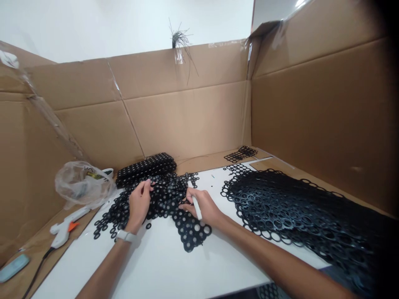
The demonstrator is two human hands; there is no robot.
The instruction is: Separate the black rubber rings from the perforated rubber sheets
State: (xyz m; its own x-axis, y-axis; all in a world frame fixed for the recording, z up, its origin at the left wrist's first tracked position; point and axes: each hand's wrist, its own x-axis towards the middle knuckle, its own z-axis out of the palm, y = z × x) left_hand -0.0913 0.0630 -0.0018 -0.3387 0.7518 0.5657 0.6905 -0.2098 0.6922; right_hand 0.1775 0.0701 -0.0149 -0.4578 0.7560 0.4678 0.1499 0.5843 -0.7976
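My right hand [204,205] is closed round a slim white pen-like tool [195,203], and its fingertips also touch the edge of a linked sheet of black rings [188,236]. That sheet lies flat on the white board [149,265] and runs up into a heap of small black rings [162,199]. Over the left part of the heap is my left hand [140,203], thumb and fingers pinched together. Whatever sits in that pinch, if anything, is too small to make out. One loose ring [149,226] rests beside my left wrist.
A large stack of ringed mesh [280,207] covers the right side. Behind the heap lies a black dotted roll [146,168]. At left are a clear plastic bag [82,187], a corded white glue gun [65,228] and a pale blue case [14,268]. Cardboard walls [187,112] surround the board.
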